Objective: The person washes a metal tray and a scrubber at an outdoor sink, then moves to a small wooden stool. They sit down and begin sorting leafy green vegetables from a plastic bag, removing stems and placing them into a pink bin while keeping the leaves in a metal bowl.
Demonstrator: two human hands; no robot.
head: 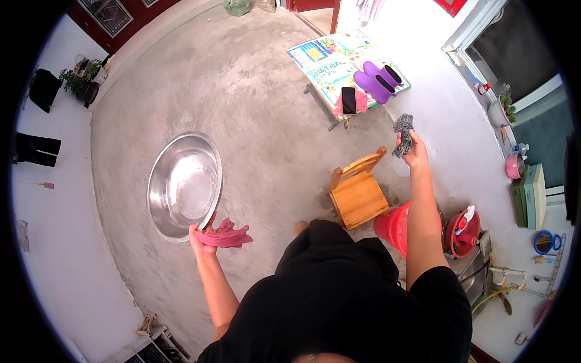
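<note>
Out to the left, my left hand grips the rim of a large stainless steel basin, which is tilted with its shiny inside showing. A crumpled pink cloth is bunched in the same hand and hangs to the right of the rim. My right hand is raised on the other side, its fingers closed around a grey steel-wool scourer. Below and left of that hand stands a small wooden chair on the concrete floor, apart from both hands.
A low table with a printed top bears purple rubber boots and a phone on a pink cloth. Red buckets stand near my right side, beside a sink. A white wall with a windowsill bounds the right.
</note>
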